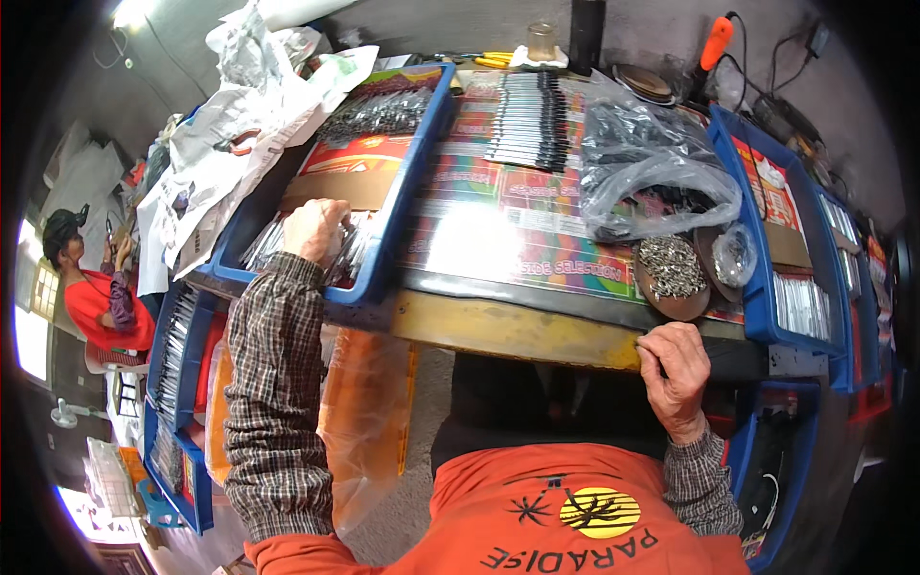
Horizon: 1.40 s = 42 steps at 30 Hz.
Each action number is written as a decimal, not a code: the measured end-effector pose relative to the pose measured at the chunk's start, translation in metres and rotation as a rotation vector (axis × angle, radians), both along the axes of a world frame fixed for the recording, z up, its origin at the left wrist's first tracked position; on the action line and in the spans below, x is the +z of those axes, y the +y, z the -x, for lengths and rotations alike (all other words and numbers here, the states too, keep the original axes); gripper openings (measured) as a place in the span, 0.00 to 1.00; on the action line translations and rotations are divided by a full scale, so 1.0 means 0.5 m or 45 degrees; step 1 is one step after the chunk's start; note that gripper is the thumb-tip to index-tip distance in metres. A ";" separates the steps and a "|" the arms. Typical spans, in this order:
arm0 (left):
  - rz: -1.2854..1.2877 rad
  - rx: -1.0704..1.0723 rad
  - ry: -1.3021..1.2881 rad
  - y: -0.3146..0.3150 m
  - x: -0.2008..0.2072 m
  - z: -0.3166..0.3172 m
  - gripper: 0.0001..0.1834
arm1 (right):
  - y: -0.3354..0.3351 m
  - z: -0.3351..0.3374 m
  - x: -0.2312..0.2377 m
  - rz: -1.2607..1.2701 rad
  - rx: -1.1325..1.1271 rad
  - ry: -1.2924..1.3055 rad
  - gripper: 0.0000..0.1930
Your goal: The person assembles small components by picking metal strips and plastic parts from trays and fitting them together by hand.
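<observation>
My left hand (pixel 316 231) is down in the near end of a blue tray (pixel 381 230), its fingers curled among slim white and silver pen parts (pixel 353 251). The fingertips are hidden, so what they grip does not show. At the table's front edge, my right hand (pixel 674 374) is closed with the fingers bent in; anything inside is out of sight. Just beyond it stands a brown oval dish (pixel 682 305) heaped with small shiny metal pieces (pixel 673 265). A row of black and clear pens (pixel 529 120) lies side by side farther back on the table.
A clear plastic bag (pixel 661 172) of dark parts sits right of the pens. Another blue tray (pixel 767 235) with white sticks is at the right. Crumpled white paper (pixel 244 125) overhangs the left tray. An orange-handled tool (pixel 716 43) stands behind. A person in red (pixel 105 297) sits far left.
</observation>
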State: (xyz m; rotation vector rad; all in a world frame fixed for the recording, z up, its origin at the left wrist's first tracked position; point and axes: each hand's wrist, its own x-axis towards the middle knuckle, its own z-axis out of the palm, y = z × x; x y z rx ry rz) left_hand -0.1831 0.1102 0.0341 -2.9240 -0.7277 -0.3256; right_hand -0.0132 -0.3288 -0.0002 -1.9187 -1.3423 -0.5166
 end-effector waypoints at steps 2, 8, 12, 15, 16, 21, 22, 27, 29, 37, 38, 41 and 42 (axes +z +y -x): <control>-0.005 0.020 0.019 0.004 -0.003 -0.009 0.08 | -0.010 0.003 0.001 0.013 -0.036 -0.004 0.10; -0.017 0.001 -0.005 0.053 -0.015 0.004 0.24 | -0.042 0.004 0.011 0.004 -0.001 -0.043 0.10; -0.109 0.063 -0.062 0.097 -0.037 0.031 0.22 | -0.089 -0.015 0.054 0.050 -0.105 -0.110 0.09; -0.228 -0.022 -0.140 0.117 -0.056 0.044 0.14 | -0.131 -0.057 0.087 0.051 -0.185 -0.228 0.08; -0.268 -0.155 -0.271 0.117 -0.064 0.049 0.10 | -0.146 -0.074 0.099 0.042 -0.218 -0.311 0.07; 0.024 0.088 -0.083 0.048 -0.010 0.033 0.08 | -0.228 -0.171 0.144 0.104 -0.540 -0.213 0.04; 0.023 0.086 -0.084 0.051 -0.012 0.036 0.08 | -0.243 -0.194 0.145 0.139 -0.613 -0.142 0.04; -0.004 0.041 -0.455 0.021 0.005 0.023 0.03 | -0.287 -0.298 0.140 0.342 -0.653 0.192 0.09; 0.033 0.100 -0.577 -0.002 0.025 0.027 0.07 | -0.296 -0.333 0.131 0.474 -0.641 0.316 0.12; 0.023 -0.155 -1.082 -0.142 0.027 0.018 0.12 | -0.281 -0.364 0.124 0.649 -0.599 0.294 0.14; 0.026 -0.157 -1.081 -0.176 0.033 0.014 0.12 | -0.282 -0.364 0.127 0.687 -0.602 0.340 0.14; 0.645 -0.058 -1.102 -0.252 0.037 -0.003 0.11 | -0.281 -0.368 0.125 0.628 -0.581 0.356 0.13; 0.647 -0.058 -1.100 -0.269 0.029 -0.008 0.11 | -0.277 -0.368 0.129 0.630 -0.582 0.357 0.13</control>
